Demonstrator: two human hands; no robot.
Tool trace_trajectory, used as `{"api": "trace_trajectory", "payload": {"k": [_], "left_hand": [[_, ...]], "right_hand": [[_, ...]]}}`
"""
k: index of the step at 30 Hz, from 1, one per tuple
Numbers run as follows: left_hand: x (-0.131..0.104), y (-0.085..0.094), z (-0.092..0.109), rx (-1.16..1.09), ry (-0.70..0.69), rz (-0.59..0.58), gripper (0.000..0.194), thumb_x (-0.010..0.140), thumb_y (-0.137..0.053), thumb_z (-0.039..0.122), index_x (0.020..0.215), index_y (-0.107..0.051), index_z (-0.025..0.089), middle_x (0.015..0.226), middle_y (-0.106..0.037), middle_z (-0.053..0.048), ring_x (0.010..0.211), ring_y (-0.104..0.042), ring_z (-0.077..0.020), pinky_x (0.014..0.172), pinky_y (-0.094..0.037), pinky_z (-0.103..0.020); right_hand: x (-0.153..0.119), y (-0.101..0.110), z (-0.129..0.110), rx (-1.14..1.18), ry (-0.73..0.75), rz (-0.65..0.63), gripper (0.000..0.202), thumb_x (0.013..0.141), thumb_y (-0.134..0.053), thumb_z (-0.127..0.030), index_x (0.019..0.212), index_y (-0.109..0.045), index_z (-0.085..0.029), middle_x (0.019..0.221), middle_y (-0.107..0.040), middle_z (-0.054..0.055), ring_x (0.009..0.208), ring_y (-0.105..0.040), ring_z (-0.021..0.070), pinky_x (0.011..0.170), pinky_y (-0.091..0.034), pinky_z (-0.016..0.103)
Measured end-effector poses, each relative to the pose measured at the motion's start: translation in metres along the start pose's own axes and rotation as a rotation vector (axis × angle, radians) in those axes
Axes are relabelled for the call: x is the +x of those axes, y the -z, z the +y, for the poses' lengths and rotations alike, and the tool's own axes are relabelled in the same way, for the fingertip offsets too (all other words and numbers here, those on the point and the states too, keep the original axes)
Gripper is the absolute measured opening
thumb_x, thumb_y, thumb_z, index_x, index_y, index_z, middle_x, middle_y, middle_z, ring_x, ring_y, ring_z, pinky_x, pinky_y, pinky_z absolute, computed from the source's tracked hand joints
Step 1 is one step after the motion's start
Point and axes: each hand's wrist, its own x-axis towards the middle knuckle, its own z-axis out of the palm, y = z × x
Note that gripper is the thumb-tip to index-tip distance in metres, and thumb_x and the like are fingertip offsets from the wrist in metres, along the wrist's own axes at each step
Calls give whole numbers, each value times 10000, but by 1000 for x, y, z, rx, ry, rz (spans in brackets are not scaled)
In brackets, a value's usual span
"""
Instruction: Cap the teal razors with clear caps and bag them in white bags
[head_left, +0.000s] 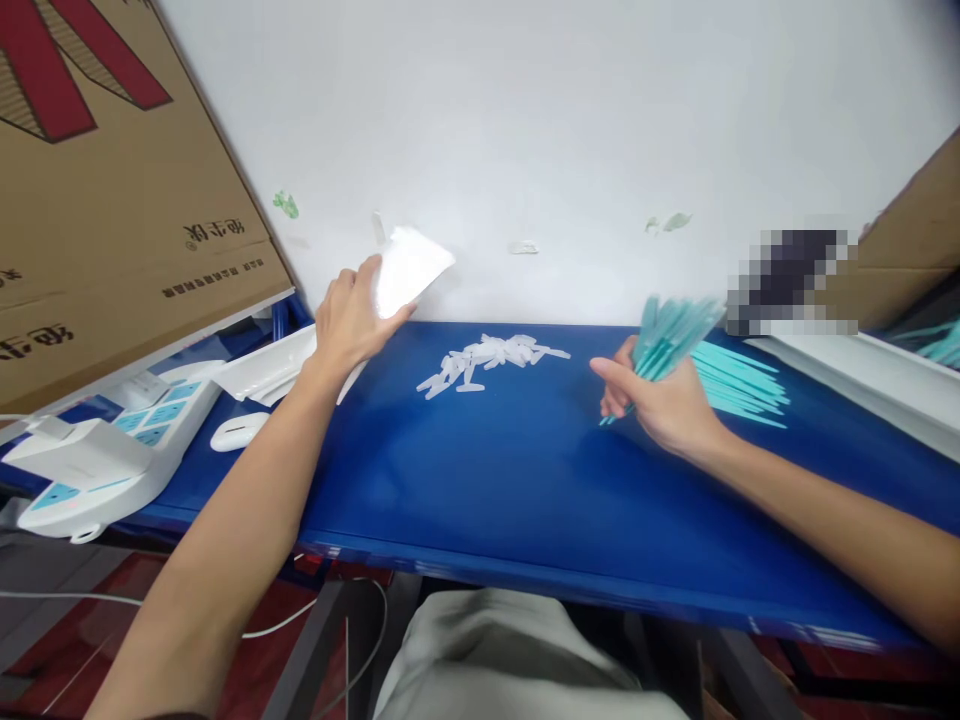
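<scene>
My left hand is closed around a bright white, flat-sided object, raised near the wall; its kind is not clear. In my right hand is a bundle of thin teal sticks, held tilted above the table, with paler, translucent upper ends. More teal sticks lie side by side on the table, just right of that hand. Between my hands, a loose pile of small translucent white strips rests on the blue table.
At the left are a white power strip with plugs, a white mouse and a white tray. A large cardboard box leans there. A long white trough runs along the right. The white wall bounds the back.
</scene>
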Motion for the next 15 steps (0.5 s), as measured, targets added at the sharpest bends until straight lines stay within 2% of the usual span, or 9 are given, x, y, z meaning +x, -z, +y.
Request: {"api": "trace_trajectory", "payload": {"k": [3,6,8,11,15], "left_hand": [[-11,19,31,-125,-102,137,900,838,-545,755,1560,-273,292,1407,-513,-145,1315,-462,-432,1004,-455,-514],[-30,33,65,-239,-217,235,913,839,-578,741,1559,-255,281,1411,-510,-140,1321,-476,-397,974,-502,-456],[-42,37,85,-253,-286,240,949,825,-598,747,1562,-251,261,1396,-519,-143,1280,-519,-383,939,-522,-432],[-54,36,103,-218,-359,148,1032,782,-616,780,1579,-237,246,1352,-553,-152,1180,-584,-364,874,-539,-409],[-58,30,109,-158,-427,-106,1224,695,-643,833,1614,-134,203,1342,-563,-177,1110,-610,-374,846,-537,-439]], "right_hand": [[0,2,-5,-154,30,3,441,795,-783,-513,668,-459,-243,491,-432,-67,459,-460,127,500,-420,306],[-2,-1,-2,-333,-23,-105,467,792,-768,-546,641,-465,-224,555,-494,-37,513,-465,126,538,-406,307],[-3,-4,2,-356,-70,-169,469,808,-742,-559,636,-463,-223,543,-485,-37,505,-469,131,555,-422,315],[-3,-5,3,-348,-107,-159,449,859,-673,-555,642,-450,-232,512,-430,-50,472,-436,133,527,-399,316],[3,5,-7,-602,78,26,397,862,-636,-463,610,-442,-227,543,-424,-33,522,-407,137,538,-338,307]]}}
